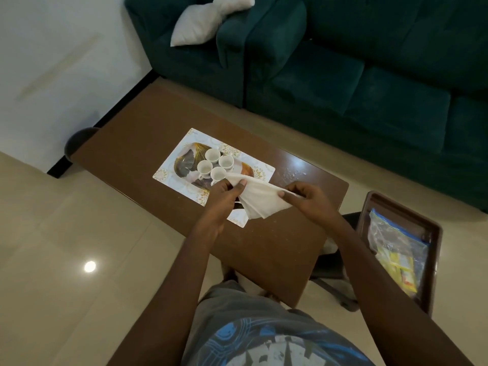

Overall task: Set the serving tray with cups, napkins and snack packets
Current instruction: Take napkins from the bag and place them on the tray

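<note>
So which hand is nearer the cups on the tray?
Left. The left hand pinches the napkin right beside the cups; the right hand holds its other end, farther right.

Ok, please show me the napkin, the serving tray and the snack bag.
napkin (260, 202): head view, middle of its white sheet.
serving tray (165, 173): head view, bare left corner.
snack bag (396, 249): head view, middle of the clear plastic.

dark teal sofa (343, 75) runs from 12 to 3 o'clock, with a white cushion (195, 25) on its seat at 12. brown wooden table (126, 133) lies diagonally across centre, with pale specks (293, 173) on its top toward 3. white wall (52, 62) with black skirting (113, 112) at 10. dark round object (79, 141) touches the table's 9 o'clock end. glossy beige floor tiles (52, 247), lamp glare (89, 266) at 8.
</note>
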